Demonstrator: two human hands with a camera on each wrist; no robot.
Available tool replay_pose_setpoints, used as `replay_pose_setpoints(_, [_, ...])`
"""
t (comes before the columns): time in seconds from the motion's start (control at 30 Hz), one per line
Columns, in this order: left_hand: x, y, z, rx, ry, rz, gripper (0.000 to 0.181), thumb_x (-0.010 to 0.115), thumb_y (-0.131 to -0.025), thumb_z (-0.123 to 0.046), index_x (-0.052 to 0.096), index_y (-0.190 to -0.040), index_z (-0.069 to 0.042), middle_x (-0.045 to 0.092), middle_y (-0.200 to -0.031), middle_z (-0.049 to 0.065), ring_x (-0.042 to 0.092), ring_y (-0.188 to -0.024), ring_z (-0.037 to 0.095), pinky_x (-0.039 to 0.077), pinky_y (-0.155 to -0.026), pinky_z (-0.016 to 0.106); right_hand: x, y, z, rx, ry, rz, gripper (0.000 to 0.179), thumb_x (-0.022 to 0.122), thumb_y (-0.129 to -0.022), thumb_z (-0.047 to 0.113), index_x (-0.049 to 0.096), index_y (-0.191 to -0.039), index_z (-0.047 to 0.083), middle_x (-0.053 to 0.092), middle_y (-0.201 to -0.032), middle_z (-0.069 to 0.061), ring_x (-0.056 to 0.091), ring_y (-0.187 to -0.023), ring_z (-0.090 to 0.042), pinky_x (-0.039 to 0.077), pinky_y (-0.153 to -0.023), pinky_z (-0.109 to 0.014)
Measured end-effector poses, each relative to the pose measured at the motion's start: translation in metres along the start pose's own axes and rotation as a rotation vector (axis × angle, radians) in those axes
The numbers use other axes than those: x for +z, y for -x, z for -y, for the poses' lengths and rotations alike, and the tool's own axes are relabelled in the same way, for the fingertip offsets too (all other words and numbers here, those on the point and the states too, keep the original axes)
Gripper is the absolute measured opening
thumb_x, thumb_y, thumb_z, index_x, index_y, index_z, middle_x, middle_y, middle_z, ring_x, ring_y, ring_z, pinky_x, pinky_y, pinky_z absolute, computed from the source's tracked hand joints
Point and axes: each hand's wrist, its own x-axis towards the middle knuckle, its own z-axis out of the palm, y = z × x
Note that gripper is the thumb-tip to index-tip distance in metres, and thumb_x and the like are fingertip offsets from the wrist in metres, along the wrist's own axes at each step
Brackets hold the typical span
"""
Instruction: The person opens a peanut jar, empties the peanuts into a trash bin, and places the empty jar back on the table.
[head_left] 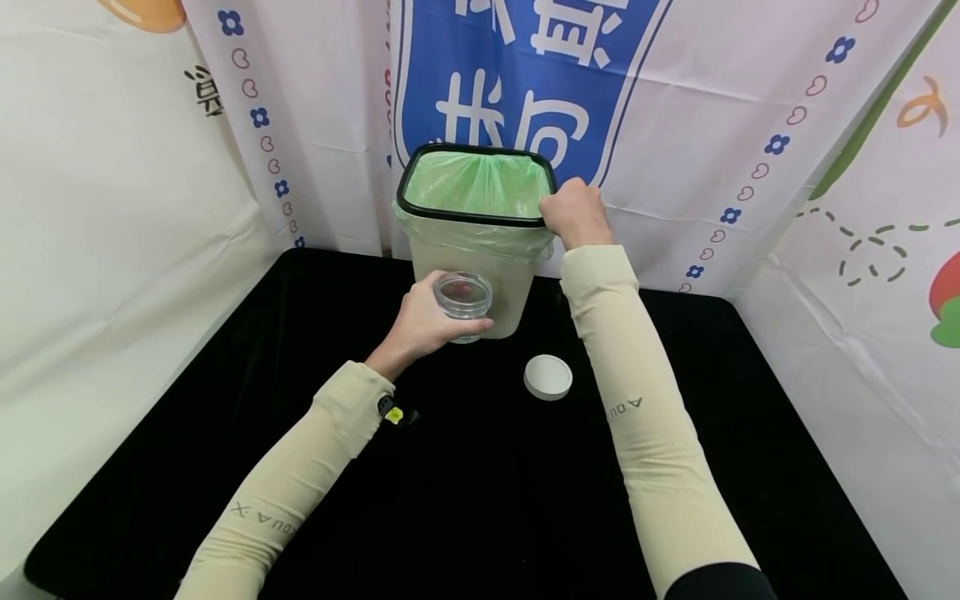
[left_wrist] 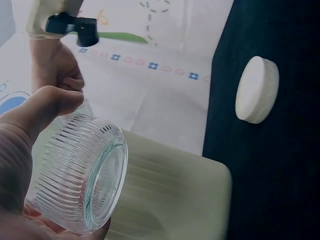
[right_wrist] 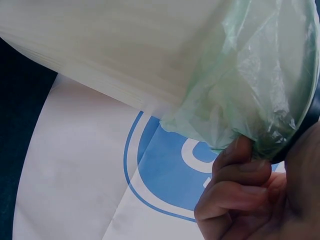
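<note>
My left hand (head_left: 422, 321) grips a clear glass jar (head_left: 462, 302), its round mouth facing up in the head view. Vertical ribs run round the jar's wall in the left wrist view, where the thumb and fingers wrap it. Behind the jar stands a cream trash bin (head_left: 516, 287) with a black rim, lined with a translucent green bag (head_left: 476, 185) folded over the edge. At the bin's right rim corner my right hand (head_left: 577, 215) holds on with curled fingers, which press against the bag's fold in the right wrist view. A white round lid (head_left: 548, 377) lies on the table.
The black-covered table (head_left: 450, 483) runs up to a white printed cloth (head_left: 322, 142) behind the bin. More white cloth hangs along both sides. A wrist camera (head_left: 388, 410) is strapped at my left cuff.
</note>
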Motion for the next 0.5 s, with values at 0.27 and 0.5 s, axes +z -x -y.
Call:
replay_pose_setpoints(0.27, [0.011,0.004,0.012,-0.033,-0.028,0.001,0.080,0.097,-0.073,-0.042,0.060,-0.137,-0.012,0.073,-0.124,0.008,0.069,-0.111,0.029,0.058,-0.098,0.047,0.000,0.001,0.000,0.001,-0.002,-0.002,0.028,0.044,-0.099,0.015,0.039,-0.072,0.015,0.036,-0.071,-0.004,0.037,-0.062,-0.020,0.037,-0.055,-0.033])
replay_pose_setpoints(0.5, [0.019,0.009,0.022,-0.035,-0.045,0.004,0.080,0.097,-0.071,-0.042,0.060,-0.136,-0.012,0.074,-0.124,0.008,0.069,-0.111,0.029,0.058,-0.098,0.046,0.000,0.001,-0.001,-0.006,-0.003,-0.008,0.028,0.045,-0.099,0.015,0.040,-0.071,0.015,0.037,-0.069,-0.004,0.038,-0.061,-0.020,0.037,-0.055,-0.032])
